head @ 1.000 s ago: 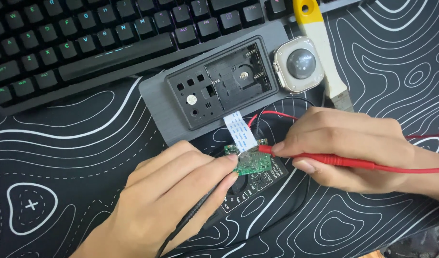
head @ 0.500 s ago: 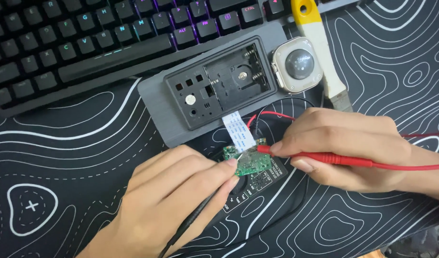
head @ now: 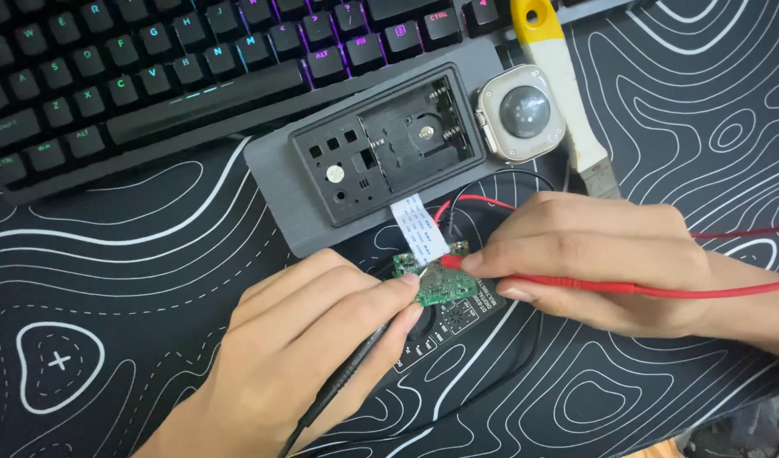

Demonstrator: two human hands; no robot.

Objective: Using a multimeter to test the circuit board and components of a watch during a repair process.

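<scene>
A small green circuit board (head: 440, 282) lies on the desk mat, joined by a white ribbon cable (head: 417, 226) to an opened black device shell (head: 385, 146). My left hand (head: 309, 356) grips a black test probe (head: 347, 373) whose tip rests on the board's left edge. From the right, my right hand (head: 610, 259) pinches a red test probe (head: 627, 288) with its tip on the board's upper right. Both hands touch the board.
The shell sits on a grey plate (head: 279, 182). A backlit black keyboard (head: 152, 68) runs along the top. Beside the shell lie a beige square lens module (head: 521, 114) and a yellow-handled tool (head: 555, 76). Red and black wires (head: 483, 191) loop near the board.
The view has shifted slightly. Both hands stay on the board with the probes in much the same spots.
</scene>
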